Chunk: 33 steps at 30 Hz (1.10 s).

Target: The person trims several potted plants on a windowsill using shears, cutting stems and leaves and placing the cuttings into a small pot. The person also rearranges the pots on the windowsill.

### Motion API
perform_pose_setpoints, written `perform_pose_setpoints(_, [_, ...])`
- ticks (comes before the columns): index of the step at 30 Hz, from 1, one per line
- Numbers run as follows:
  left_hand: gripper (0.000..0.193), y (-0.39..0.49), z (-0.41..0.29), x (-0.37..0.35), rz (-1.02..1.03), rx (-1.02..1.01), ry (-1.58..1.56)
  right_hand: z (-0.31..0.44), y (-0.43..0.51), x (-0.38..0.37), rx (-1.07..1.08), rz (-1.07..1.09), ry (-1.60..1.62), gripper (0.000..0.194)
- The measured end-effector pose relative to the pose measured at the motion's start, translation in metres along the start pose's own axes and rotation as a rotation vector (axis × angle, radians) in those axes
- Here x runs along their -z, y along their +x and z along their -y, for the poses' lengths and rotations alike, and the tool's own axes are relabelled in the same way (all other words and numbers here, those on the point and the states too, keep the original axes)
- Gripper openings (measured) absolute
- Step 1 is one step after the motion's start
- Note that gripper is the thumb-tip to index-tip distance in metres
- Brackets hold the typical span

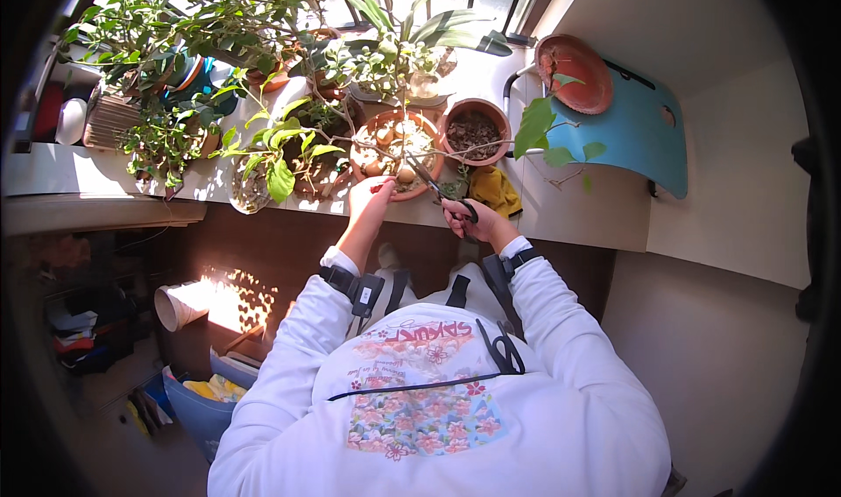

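Note:
My right hand [474,217] grips black-handled scissors [426,176]. Their blades point up and left, over the near right part of a terracotta pot [431,190]. Eggshells [406,173] and pale pieces cover the soil in this pot, and a thin woody stem [399,83] rises from it. At the pot's near left rim is my left hand [371,193], its fingertips drawn together; whether something small is between them cannot be made out. A leafy branch [281,139] reaches out left of the pot, and another thin branch [470,148] extends right.
Right of the eggshell pot stands a second terracotta pot [474,132] of dry soil. A yellow cloth [494,191] lies at the ledge's [585,217] front. A red saucer [573,73] rests on a blue curved board [634,125]. Dense potted plants [217,30] fill the left by the window.

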<state>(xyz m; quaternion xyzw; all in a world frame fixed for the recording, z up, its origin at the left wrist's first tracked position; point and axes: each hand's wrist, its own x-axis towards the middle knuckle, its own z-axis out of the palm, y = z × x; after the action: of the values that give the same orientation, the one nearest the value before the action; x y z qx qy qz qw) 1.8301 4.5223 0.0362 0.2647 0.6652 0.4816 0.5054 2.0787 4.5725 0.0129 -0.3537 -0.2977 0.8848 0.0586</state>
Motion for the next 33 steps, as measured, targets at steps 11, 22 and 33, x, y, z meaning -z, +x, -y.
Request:
perform_pose_setpoints(11, [0.021, -0.002, 0.005, -0.011, -0.034, 0.165, -0.044, 0.041, 0.042, 0.019, -0.201, 0.097, -0.05, 0.044])
perform_pose_setpoints(22, [0.02, 0.005, 0.0, -0.011, -0.079, 0.125, -0.004, 0.044, 0.038, 0.01, -0.058, 0.015, -0.104, 0.042])
perform_pose_setpoints(33, [0.009, -0.028, 0.004, 0.071, 0.114, 0.289, -0.529, 0.028, -0.005, 0.013, -0.097, -0.007, -0.297, 0.041])
